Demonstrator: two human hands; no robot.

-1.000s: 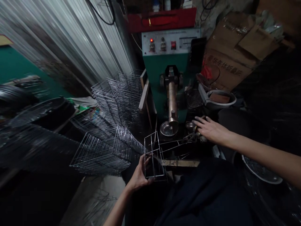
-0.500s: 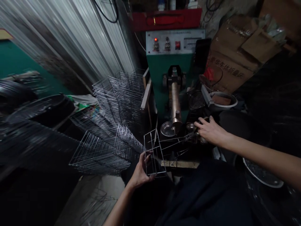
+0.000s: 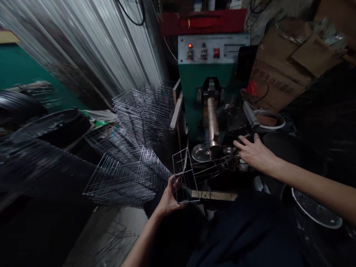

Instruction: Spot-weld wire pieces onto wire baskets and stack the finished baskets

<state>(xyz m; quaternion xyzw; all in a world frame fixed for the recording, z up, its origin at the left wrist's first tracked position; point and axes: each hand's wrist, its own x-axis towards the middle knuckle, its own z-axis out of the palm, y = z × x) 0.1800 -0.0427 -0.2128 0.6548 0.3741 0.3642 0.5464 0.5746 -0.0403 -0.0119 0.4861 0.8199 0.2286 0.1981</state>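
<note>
While the left hand (image 3: 169,198) curls closed on the frame (image 3: 184,177) | frame: its 1 o'clock, near face's long axis roughly 12–6 | left nearer | right hand (image 3: 254,152): fingers part-spread, grip cannot be told

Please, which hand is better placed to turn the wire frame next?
Probably the left hand, which grips the wire frame by its left side. The right hand is to the right of the cylindrical metal arm; what it touches is unclear.

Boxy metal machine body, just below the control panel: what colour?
Green; the boxy metal machine body shows best in the head view.
</note>
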